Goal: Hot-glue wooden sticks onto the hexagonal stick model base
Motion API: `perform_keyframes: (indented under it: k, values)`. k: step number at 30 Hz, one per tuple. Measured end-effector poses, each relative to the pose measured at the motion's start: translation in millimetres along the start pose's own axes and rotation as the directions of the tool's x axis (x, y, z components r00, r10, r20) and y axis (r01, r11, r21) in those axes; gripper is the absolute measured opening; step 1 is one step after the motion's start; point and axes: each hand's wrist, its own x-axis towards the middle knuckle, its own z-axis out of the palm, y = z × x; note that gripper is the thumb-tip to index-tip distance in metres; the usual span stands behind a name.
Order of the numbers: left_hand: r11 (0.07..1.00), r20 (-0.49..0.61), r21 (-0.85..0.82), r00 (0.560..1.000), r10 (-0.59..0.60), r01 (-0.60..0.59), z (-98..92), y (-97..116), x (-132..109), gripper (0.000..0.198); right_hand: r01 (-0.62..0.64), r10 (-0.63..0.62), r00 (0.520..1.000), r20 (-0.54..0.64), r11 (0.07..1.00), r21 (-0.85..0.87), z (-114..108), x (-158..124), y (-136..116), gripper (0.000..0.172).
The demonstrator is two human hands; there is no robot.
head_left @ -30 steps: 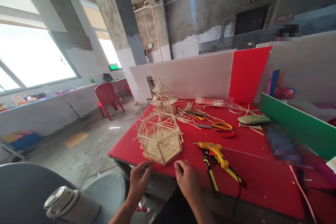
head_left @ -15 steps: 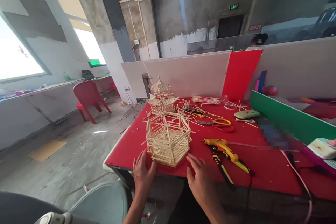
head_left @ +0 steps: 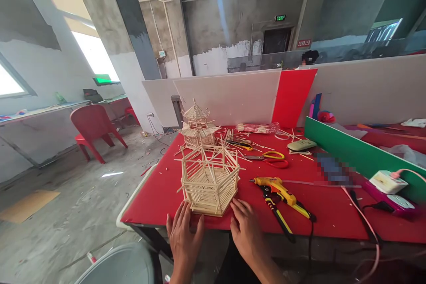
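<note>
Red tabletop (head_left: 153, 197), centre of the picture: the stick model (head_left: 216, 193) stands between my left hand (head_left: 184, 233) and right hand (head_left: 246, 226) — loosely pinched a second ago, now open beside it, seemingly a steadying pose

A person's left hand (head_left: 185, 236) and right hand (head_left: 248, 228), fingers extended, are flanking the base of a hexagonal stick frame (head_left: 218, 188) near the front edge of a red table (head_left: 149, 206). A stick pagoda (head_left: 199, 128) is standing behind, by the far left corner; a yellow glue gun (head_left: 275, 188) is lying to the right, scissors (head_left: 271, 159) beyond it, while bundled sticks (head_left: 254, 128) are lining the far edge.
</note>
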Motion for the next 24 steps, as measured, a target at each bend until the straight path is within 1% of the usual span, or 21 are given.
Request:
perform_keyframes:
  k: [6, 9, 13, 16, 20, 24]
  values:
    - [0.999, -0.013, 0.040, 0.999, 0.037, -0.037, 0.7, 3.7, -5.6, 0.047, -0.003, 0.002, 1.000, 0.025, 1.000, 0.014, -0.6, 3.9, 5.7, 0.049]
    - [0.998, -0.016, 0.046, 0.999, 0.034, -0.034, 2.5, 4.8, -9.0, 0.046, 0.005, -0.005, 1.000, -0.003, 1.000, 0.029, 2.6, 5.9, 11.9, 0.049]
    - [0.998, -0.035, 0.056, 0.999, 0.033, -0.031, 4.4, 8.3, -13.1, 0.043, 0.030, -0.027, 0.997, -0.071, 0.999, 0.031, 10.5, 9.3, 22.3, 0.048]
    - [0.997, -0.015, 0.066, 0.999, 0.047, -0.046, 5.3, 10.8, -15.7, 0.044, 0.038, -0.035, 0.993, -0.112, 0.999, 0.027, 13.1, 12.5, 27.9, 0.045]
    - [0.993, 0.021, 0.066, 0.995, 0.093, -0.094, 7.8, 8.9, -18.3, 0.049, 0.043, -0.036, 0.991, -0.125, 0.998, 0.052, 10.8, 15.6, 31.3, 0.044]
    - [0.985, 0.022, 0.096, 0.990, 0.142, -0.143, 10.9, 7.5, -20.9, 0.057, 0.042, -0.034, 0.991, -0.128, 0.997, 0.062, 9.6, 17.4, 34.4, 0.043]
